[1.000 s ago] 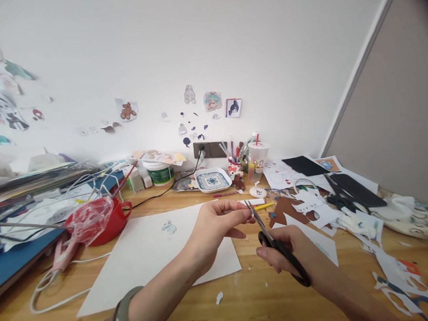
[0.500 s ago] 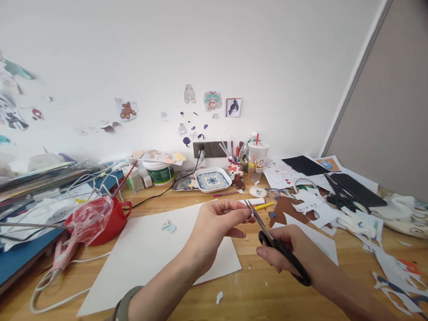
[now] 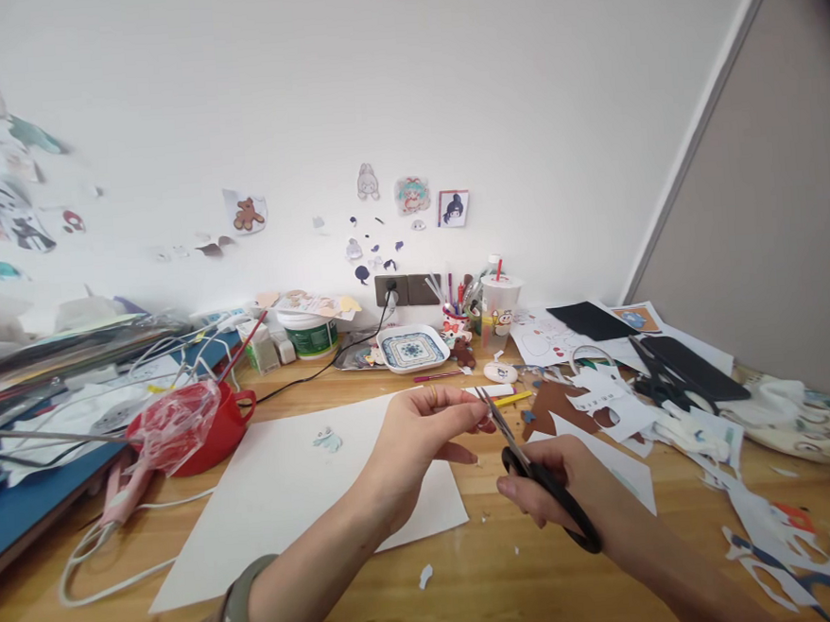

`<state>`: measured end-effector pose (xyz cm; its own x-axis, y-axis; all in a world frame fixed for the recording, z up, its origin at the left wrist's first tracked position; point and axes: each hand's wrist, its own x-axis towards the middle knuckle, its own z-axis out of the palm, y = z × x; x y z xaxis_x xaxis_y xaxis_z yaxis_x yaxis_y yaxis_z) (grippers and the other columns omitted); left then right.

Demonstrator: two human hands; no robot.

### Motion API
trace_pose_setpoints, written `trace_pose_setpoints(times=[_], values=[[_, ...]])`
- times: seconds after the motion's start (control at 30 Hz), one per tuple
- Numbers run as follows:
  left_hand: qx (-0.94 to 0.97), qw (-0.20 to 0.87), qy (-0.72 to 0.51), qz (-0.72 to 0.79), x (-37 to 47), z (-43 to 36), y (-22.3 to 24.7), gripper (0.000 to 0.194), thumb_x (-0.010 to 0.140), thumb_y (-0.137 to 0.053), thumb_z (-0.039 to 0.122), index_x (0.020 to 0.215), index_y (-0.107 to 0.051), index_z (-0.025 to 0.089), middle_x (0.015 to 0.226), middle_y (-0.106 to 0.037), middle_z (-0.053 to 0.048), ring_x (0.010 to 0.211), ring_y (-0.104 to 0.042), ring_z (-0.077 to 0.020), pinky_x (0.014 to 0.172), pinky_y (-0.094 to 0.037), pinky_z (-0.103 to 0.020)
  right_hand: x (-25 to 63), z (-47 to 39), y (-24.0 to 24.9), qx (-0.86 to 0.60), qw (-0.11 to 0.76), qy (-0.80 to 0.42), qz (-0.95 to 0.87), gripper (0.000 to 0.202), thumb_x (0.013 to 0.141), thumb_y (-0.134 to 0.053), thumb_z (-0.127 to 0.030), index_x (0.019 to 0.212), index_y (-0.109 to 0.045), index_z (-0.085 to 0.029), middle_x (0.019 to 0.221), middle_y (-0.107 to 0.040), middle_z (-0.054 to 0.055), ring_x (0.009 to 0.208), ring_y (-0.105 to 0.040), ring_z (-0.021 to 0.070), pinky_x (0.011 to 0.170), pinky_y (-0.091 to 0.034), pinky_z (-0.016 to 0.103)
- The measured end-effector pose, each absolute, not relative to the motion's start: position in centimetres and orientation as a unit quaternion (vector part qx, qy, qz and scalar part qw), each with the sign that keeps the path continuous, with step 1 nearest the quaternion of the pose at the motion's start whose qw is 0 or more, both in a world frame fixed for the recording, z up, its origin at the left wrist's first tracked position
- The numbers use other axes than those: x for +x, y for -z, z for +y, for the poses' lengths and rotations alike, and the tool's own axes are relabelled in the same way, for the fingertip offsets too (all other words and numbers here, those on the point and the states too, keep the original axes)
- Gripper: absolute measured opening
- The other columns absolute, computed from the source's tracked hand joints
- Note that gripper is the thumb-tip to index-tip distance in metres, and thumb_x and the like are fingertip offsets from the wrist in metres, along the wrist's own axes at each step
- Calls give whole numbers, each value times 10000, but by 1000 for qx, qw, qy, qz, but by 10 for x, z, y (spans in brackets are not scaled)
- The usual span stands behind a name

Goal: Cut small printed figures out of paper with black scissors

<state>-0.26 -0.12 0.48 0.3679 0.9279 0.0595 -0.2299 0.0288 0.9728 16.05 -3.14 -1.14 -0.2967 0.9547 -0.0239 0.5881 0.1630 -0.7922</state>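
My right hand (image 3: 561,476) grips black-handled scissors (image 3: 556,500), their narrow blades slightly parted and pointing up and left. The blade tips are at the fingertips of my left hand (image 3: 428,443). Those fingers are pinched around a tiny piece of paper (image 3: 486,423), mostly hidden, with a little white and red showing. Under my left forearm lies a large white sheet (image 3: 258,511). On that sheet rests a small pale-blue paper cutout (image 3: 326,439).
Brown paper (image 3: 556,410), white offcuts (image 3: 763,514) and a second pair of scissors (image 3: 658,379) lie to the right. A red pot (image 3: 211,439) stands left. Behind are a patterned tray (image 3: 412,347), a plastic cup (image 3: 500,310) and a yellow pencil (image 3: 512,399).
Hardly anything differs. Both hands and the scissors stay in almost the same place, with only a very slight shift at the fingertips of my left hand.
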Motion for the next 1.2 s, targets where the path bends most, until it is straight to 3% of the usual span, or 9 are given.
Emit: trace_pose_setpoints(times=[1.2], values=[[524, 646, -451, 324, -3, 1, -3, 124, 654, -643, 273, 676, -611, 155, 680, -604, -10, 704, -550, -107, 516, -431, -158, 160, -30, 13, -543, 254, -346, -722, 335, 743, -496, -323, 479, -345, -181, 465, -271, -66, 441, -263, 78, 410, -194, 214]])
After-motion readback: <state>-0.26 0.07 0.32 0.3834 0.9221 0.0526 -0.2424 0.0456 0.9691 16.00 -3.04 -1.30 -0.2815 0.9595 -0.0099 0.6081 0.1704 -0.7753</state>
